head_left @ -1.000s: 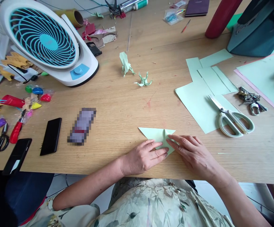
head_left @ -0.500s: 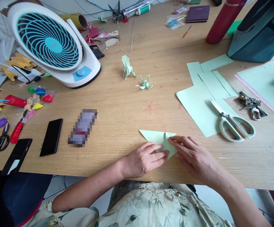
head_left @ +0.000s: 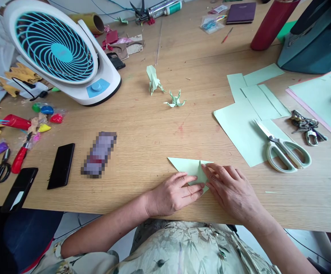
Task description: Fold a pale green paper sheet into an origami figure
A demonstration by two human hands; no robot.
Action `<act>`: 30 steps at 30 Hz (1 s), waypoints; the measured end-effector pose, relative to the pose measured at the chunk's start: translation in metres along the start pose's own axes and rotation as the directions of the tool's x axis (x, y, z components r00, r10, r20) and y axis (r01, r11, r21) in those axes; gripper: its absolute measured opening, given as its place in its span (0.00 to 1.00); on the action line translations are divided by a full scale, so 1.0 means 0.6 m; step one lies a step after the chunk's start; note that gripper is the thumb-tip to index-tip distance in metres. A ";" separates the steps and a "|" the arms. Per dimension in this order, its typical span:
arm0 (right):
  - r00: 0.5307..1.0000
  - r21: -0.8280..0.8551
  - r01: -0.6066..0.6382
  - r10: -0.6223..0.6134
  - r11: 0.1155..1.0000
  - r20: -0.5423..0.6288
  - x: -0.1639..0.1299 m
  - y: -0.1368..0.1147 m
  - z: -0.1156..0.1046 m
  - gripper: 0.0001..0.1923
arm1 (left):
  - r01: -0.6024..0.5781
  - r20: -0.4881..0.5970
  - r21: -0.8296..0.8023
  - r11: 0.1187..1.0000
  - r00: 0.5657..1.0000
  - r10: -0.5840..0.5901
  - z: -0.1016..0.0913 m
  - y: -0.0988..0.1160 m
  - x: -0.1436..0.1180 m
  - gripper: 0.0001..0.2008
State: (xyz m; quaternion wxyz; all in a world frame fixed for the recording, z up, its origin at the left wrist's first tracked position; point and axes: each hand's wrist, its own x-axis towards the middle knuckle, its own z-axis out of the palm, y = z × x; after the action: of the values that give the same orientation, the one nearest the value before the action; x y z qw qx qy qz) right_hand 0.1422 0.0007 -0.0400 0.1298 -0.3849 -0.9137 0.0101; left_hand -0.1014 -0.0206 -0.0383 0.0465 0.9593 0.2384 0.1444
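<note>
A folded sheet of pale green paper [head_left: 186,164] lies near the table's front edge, shaped roughly like a triangle with a point to the left. My left hand [head_left: 172,193] rests flat on its lower part, fingers stretched out and a little apart. At the right side of the paper, the fingers of my right hand [head_left: 228,188] are bent together and pressed on a raised crease, covering that end. Beyond the hands stand two folded green paper figures, a tall one [head_left: 153,80] and a small one with curled points [head_left: 175,99].
Scissors [head_left: 289,150] lie on green paper sheets [head_left: 234,129] at the right, beside keys [head_left: 308,127]. A red bottle [head_left: 272,26] and a teal bag [head_left: 311,49] stand behind. At left are a fan [head_left: 102,83], phones [head_left: 61,166] and a red-handled tool [head_left: 19,159]. Another person sits at far left.
My right hand's fingertips have slid slightly left over the crease, closer to my left hand. My left hand stays on the paper. The view has shifted slightly.
</note>
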 end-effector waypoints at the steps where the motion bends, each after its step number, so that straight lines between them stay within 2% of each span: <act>1: 1.000 0.006 -0.001 0.001 1.000 -0.002 0.000 0.001 0.001 0.25 | -0.001 -0.002 -0.001 1.000 1.000 0.001 0.000 0.000 0.000 0.17; 10: 0.999 0.087 -0.033 0.032 0.996 0.014 -0.001 0.009 0.005 0.29 | 0.006 -0.026 -0.012 1.000 1.000 -0.006 0.004 0.001 -0.002 0.17; 17: 0.998 0.003 -0.048 0.048 0.999 0.034 0.004 0.003 0.006 0.28 | 0.008 -0.020 -0.015 1.000 1.000 -0.008 0.004 0.001 -0.002 0.17; 24: 0.999 -0.055 -0.041 0.041 0.998 -0.009 0.012 -0.001 0.003 0.28 | 0.005 0.003 -0.038 0.999 1.000 -0.005 0.003 -0.001 -0.001 0.18; 30: 0.999 0.054 -0.006 0.003 0.999 0.045 0.006 0.016 0.009 0.24 | 0.001 -0.036 -0.023 1.000 0.999 -0.002 0.008 0.000 -0.003 0.18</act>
State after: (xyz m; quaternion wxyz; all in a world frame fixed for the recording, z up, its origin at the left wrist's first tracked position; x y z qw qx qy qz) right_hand 0.1454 0.0101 -0.0453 0.1196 -0.3831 -0.9149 0.0438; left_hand -0.1017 -0.0217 -0.0434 0.0533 0.9557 0.2383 0.1644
